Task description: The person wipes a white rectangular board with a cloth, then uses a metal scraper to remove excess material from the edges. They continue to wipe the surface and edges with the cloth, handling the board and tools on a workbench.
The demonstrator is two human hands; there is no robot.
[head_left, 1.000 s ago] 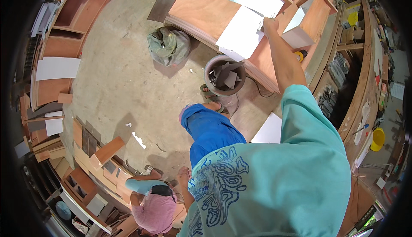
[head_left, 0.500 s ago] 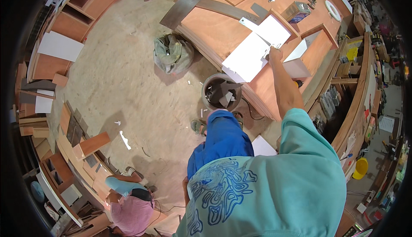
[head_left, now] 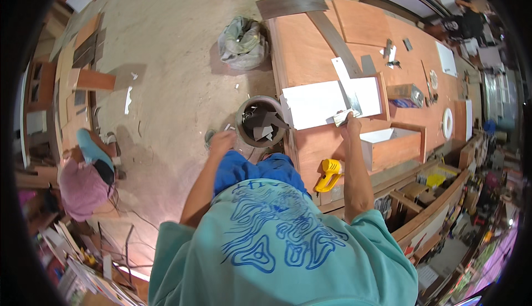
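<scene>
White board [head_left: 311, 106] lies flat on the plywood workbench [head_left: 296, 45], its left end close to the bench's left edge and its right end beside a wooden rim [head_left: 383, 96]. From where I stand, a shiny strip [head_left: 353, 100] slants across it, poking past the far edge onto bare wood. The person's right hand [head_left: 351, 126] is at the board's near edge, fingers closed in a pinch on a small pale piece [head_left: 342, 118]; I can't tell whether they touch the strip as well. The left hand [head_left: 224, 139] hangs off the bench, loosely curled, beside the bucket [head_left: 241, 118], and I can't make out whether anything is in it.

Plywood shows between the board and the yellow power tool [head_left: 331, 174] near the bench's front. To the right, an open box [head_left: 396, 149] stands close to the right forearm, which leaves little room for swinging that way. Toward the back sit a carton [head_left: 406, 94] and a white ring [head_left: 447, 123]. On the left, concrete floor [head_left: 172, 56] spreads wide, with a sack [head_left: 242, 45] by the bench and white scraps [head_left: 128, 101] lying about. A co-worker in a pink top [head_left: 83, 189] is low down at the far left.
</scene>
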